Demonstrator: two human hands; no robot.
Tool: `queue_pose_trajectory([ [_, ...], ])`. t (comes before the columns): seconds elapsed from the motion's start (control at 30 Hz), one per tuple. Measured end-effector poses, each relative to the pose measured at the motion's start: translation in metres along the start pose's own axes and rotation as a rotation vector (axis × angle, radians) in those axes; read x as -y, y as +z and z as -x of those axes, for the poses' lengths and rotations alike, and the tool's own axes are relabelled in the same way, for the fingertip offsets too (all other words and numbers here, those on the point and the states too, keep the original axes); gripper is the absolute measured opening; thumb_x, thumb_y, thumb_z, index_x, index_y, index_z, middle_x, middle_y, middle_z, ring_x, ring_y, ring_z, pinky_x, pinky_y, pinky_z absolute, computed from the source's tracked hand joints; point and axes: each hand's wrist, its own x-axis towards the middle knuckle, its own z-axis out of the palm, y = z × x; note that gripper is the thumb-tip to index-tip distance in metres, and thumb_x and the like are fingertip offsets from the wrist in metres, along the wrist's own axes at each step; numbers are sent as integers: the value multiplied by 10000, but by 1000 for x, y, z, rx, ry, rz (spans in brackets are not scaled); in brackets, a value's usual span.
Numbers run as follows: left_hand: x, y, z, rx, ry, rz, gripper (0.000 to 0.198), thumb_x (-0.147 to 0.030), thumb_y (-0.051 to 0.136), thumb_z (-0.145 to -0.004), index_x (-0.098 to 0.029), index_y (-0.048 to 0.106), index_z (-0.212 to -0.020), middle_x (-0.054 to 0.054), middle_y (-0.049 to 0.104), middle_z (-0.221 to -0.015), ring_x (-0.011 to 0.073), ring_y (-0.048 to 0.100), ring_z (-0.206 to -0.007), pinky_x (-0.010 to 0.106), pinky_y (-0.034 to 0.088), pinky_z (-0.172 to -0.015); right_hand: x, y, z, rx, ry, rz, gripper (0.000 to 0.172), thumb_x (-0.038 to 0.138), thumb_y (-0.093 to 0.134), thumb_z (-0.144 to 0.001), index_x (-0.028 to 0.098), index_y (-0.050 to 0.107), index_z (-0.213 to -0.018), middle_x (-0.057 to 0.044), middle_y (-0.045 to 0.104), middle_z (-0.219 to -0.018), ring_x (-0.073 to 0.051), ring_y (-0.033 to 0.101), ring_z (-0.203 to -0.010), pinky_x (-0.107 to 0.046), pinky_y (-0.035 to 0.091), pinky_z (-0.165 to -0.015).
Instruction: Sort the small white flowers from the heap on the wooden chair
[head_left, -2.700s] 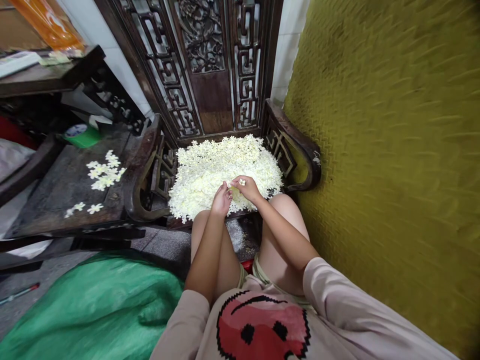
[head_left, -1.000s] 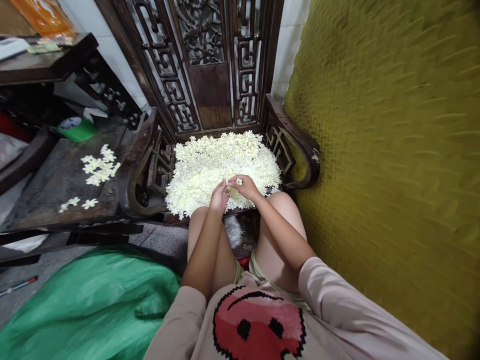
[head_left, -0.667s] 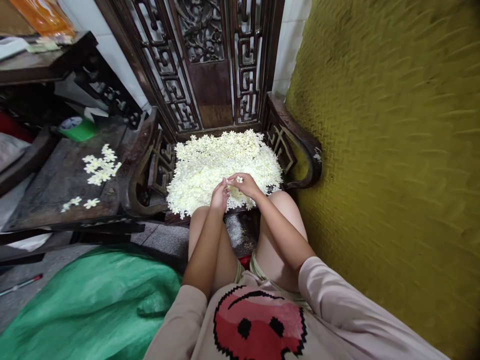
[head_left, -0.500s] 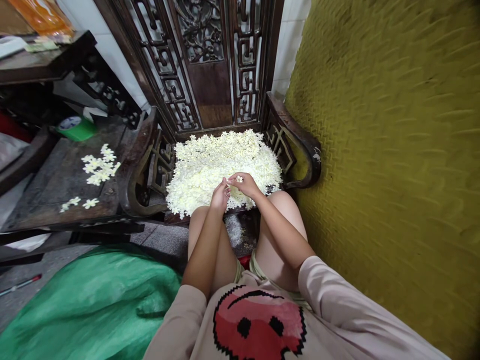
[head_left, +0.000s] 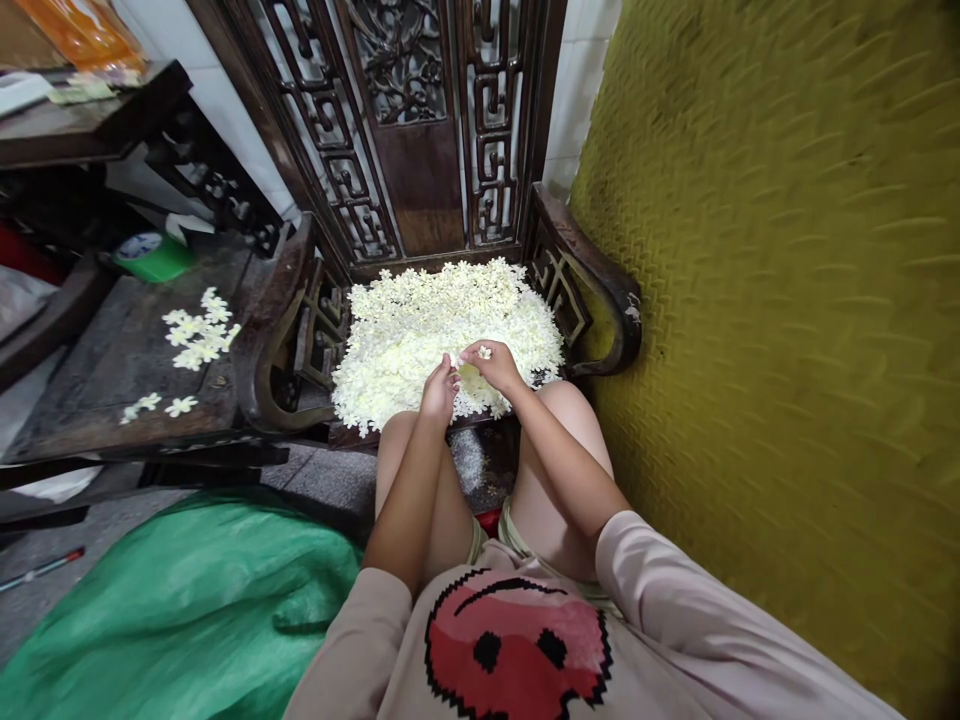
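Observation:
A thick layer of small white flowers (head_left: pixel 442 310) covers the seat of a dark wooden armchair (head_left: pixel 626 300) in front of my knees. Over the near part of the pile, my left hand (head_left: pixel 440 391) is closed with thumb and fingertips together, and what it pinches is too small to make out. Just to its right, my right hand (head_left: pixel 491 366) is closed on a white flower (head_left: pixel 485 352) that shows above its curled fingers. Between the two sets of fingertips lies a narrow gap, with white flowers behind it.
At left, a wooden seat (head_left: pixel 97 345) bears a few loose flowers (head_left: pixel 199 330) and a green tape roll (head_left: pixel 154 257). Green cloth (head_left: pixel 187 610) bulges at lower left. A yellow textured sheet (head_left: pixel 772 330) stands along the right, and a carved chair back (head_left: pixel 420 190) rises ahead.
My right hand has shifted slightly to the right, so the fingertips of both hands are a little farther apart. My left hand has barely moved.

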Motion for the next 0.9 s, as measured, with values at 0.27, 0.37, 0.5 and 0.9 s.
queue_pose_trajectory([
  [0.27, -1, -9, -4, -47, 23, -4, 381, -435, 760, -597, -161, 532, -733, -46, 489, -631, 22, 466, -489, 172, 304, -432, -7, -33, -31, -463, 95, 134, 198, 349, 615, -702, 159, 658, -738, -80, 687, -871, -220, 607, -860, -364, 435, -840],
  [0.37, -1, -11, -6, -52, 27, -7, 387, -440, 762, -589, -161, 539, -736, -47, 490, -635, 18, 463, -490, 167, 309, -435, -9, -35, -35, -399, 143, 172, 205, 337, 655, -669, 155, 667, -762, -90, 689, -895, -231, 612, -848, -377, 441, -830],
  [0.5, 0, -8, -8, -25, 37, -1, 371, -436, 757, -600, -154, 549, -721, -42, 505, -629, 19, 465, -496, 163, 314, -443, -4, -12, -13, -18, -7, 69, 211, 350, 666, -681, 185, 695, -808, -64, 692, -933, -209, 615, -907, -349, 431, -868],
  [0.9, -1, -2, -2, 70, 30, -4, 305, -399, 731, -655, -145, 583, -741, -25, 551, -634, 24, 460, -484, 166, 309, -432, 0, 0, -2, 157, -69, 63, 248, 389, 636, -697, 165, 682, -794, -29, 655, -789, -158, 583, -757, -289, 427, -755],
])
